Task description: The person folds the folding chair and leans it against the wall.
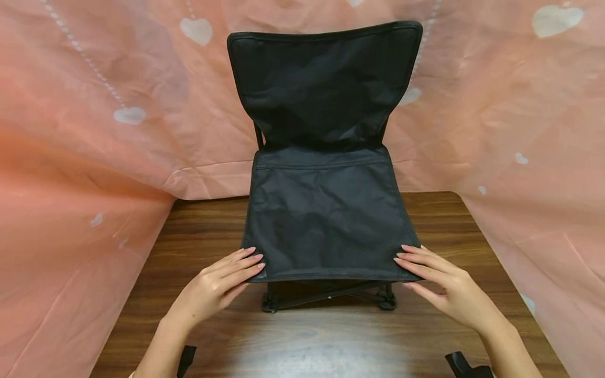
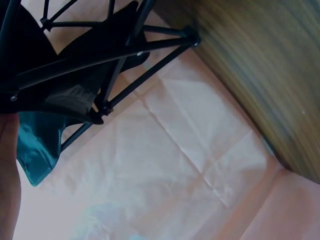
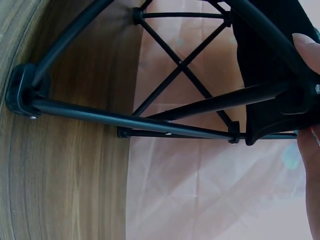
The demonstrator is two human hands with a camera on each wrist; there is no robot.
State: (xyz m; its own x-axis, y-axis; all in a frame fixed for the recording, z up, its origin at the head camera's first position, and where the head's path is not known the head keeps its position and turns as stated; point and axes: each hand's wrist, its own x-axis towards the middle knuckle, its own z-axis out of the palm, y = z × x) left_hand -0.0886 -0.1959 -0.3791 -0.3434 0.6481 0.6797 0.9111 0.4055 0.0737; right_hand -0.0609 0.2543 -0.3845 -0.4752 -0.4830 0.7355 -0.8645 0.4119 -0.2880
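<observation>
A black folding chair [image 1: 326, 215] stands unfolded, its fabric backrest [image 1: 326, 86] upright at the back and its seat facing me. My left hand [image 1: 215, 286] holds the seat's front left corner, fingers laid on top and thumb under the edge. At the front right corner, my right hand [image 1: 446, 286] grips the same way. From below, the right wrist view shows the thumb [image 3: 309, 52] against the corner joint and the crossed metal tubes [image 3: 181, 65]. In the left wrist view only a strip of the left hand [image 2: 7, 175] appears, beside the chair's tubes [image 2: 100, 59].
The chair's feet [image 1: 269, 303] rest on a brown wood-grain table [image 1: 208, 231]. Pink cloth [image 1: 85, 157] printed with white hearts hangs behind the chair and along both sides. Black straps or mounts [image 1: 465, 365] show near both wrists.
</observation>
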